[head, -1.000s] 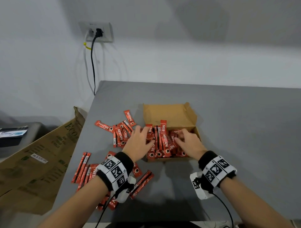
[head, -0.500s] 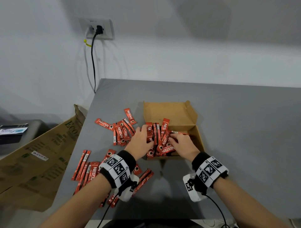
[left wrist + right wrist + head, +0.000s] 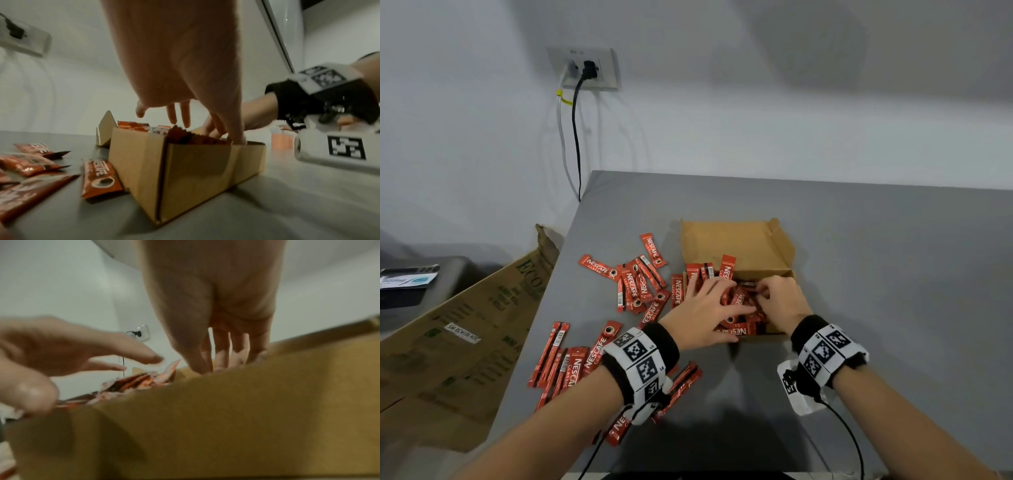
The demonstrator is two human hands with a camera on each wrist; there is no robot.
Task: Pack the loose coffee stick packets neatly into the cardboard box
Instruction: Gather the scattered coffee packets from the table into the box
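Your left hand lies spread over the red coffee stick packets heaped in the open cardboard box, fingers straight, grip released, thumb at the near wall. Your right hand reaches into the box from the right with fingers curled down among the packets; whether its grip is grasping one, you cannot tell from here. The box sits mid-tabletop, its lid flap folded back away from you. More loose packets lie scattered on the tabletop left of the box, and another cluster lies near your left wrist.
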